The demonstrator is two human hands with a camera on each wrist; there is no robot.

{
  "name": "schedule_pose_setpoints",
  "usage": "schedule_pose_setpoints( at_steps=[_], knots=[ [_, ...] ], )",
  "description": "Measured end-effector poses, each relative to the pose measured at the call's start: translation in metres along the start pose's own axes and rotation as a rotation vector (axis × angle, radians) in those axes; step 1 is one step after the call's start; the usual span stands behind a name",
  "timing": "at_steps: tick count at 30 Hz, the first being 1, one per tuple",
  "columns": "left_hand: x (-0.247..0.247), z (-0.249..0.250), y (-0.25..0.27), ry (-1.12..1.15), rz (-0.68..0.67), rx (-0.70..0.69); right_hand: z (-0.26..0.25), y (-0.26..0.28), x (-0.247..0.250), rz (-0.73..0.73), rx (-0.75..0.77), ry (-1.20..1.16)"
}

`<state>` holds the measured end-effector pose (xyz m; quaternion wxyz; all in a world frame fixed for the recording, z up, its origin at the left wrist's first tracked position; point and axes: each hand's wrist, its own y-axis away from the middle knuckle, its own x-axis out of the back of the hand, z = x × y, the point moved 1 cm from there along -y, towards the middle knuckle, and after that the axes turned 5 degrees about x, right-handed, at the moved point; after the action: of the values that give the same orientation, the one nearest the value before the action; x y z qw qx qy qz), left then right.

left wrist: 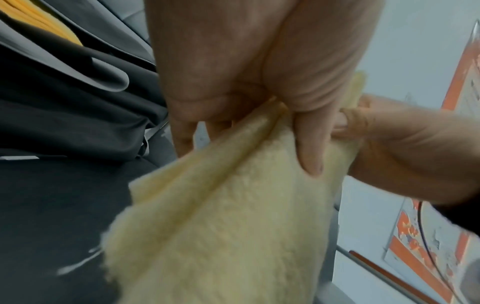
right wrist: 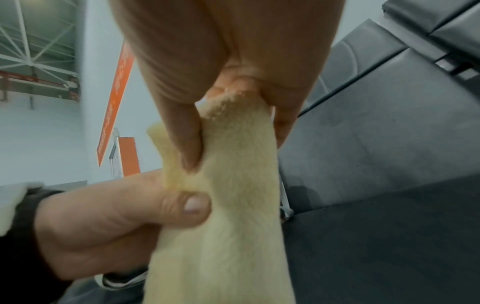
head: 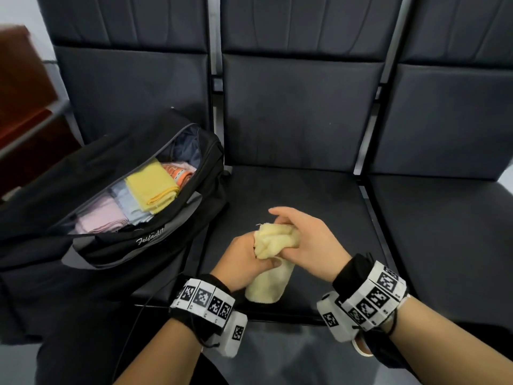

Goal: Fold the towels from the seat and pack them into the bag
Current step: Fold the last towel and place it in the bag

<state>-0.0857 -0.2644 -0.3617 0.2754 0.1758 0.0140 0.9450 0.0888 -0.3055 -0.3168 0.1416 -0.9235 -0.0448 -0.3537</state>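
Observation:
A cream towel (head: 273,255) hangs bunched between both hands above the front of the middle seat (head: 299,190). My left hand (head: 245,259) pinches its upper left part, thumb (right wrist: 192,205) pressed into the cloth. My right hand (head: 302,234) grips the top right, thumb and fingers curled round the fabric (right wrist: 233,144). The lower end (left wrist: 221,236) droops toward the seat's front edge. The open black bag (head: 125,195) sits on the left seat and holds folded yellow (head: 151,184), pink (head: 100,215), pale blue and orange towels.
Dark padded seats stand in a row with backrests behind; the right seat (head: 444,232) is bare. A brown cabinet (head: 22,107) stands at far left. A black cable (head: 144,309) runs from my left wrist band. Grey floor lies below.

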Motion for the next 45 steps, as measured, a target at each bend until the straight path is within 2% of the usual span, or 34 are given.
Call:
schedule_pose_setpoints(
  at_steps=[3,6,8,14,18,20,25,27,29,32,34,36,39,42,45],
  knots=[
    [0.010,0.008,0.003,0.170,0.045,-0.014,0.007,0.006,-0.006,0.077,-0.125,-0.261],
    [0.025,0.008,0.004,0.246,0.091,-0.021,0.014,0.010,-0.021,-0.056,-0.194,-0.440],
    [0.030,0.005,0.005,0.300,0.104,-0.020,0.013,0.008,-0.032,-0.089,-0.197,-0.465],
    [0.047,0.000,0.004,0.417,0.144,0.044,0.009,-0.017,-0.051,-0.014,-0.210,-0.478],
    [0.086,0.004,0.001,0.460,0.151,0.079,-0.005,-0.055,-0.049,-0.070,-0.171,-0.442],
    [0.124,0.001,-0.002,0.432,0.238,0.108,-0.016,-0.084,-0.048,-0.084,-0.162,-0.399],
    [0.243,-0.042,-0.007,0.389,0.699,0.394,-0.050,-0.161,-0.063,-0.097,-0.131,-0.325],
    [0.279,-0.063,-0.010,0.387,0.755,0.524,-0.064,-0.186,-0.080,-0.122,-0.125,-0.320],
    [0.301,-0.077,-0.015,0.340,0.733,0.597,-0.080,-0.210,-0.100,-0.163,-0.094,-0.316],
    [0.329,-0.079,-0.024,0.158,0.801,0.498,-0.096,-0.246,-0.127,-0.266,-0.030,-0.269],
    [0.351,-0.072,-0.024,0.071,0.894,0.387,-0.099,-0.265,-0.147,-0.347,-0.079,-0.223],
    [0.373,-0.070,-0.022,0.024,0.948,0.350,-0.101,-0.279,-0.172,-0.437,-0.171,-0.226],
    [0.392,-0.070,-0.016,0.057,0.972,0.295,-0.110,-0.303,-0.214,-0.524,-0.203,-0.235],
    [0.402,-0.069,-0.011,0.090,0.974,0.245,-0.119,-0.333,-0.248,-0.508,-0.282,-0.341],
    [0.400,-0.072,-0.006,0.047,0.951,0.228,-0.112,-0.348,-0.270,-0.474,-0.240,-0.062]
  ],
)
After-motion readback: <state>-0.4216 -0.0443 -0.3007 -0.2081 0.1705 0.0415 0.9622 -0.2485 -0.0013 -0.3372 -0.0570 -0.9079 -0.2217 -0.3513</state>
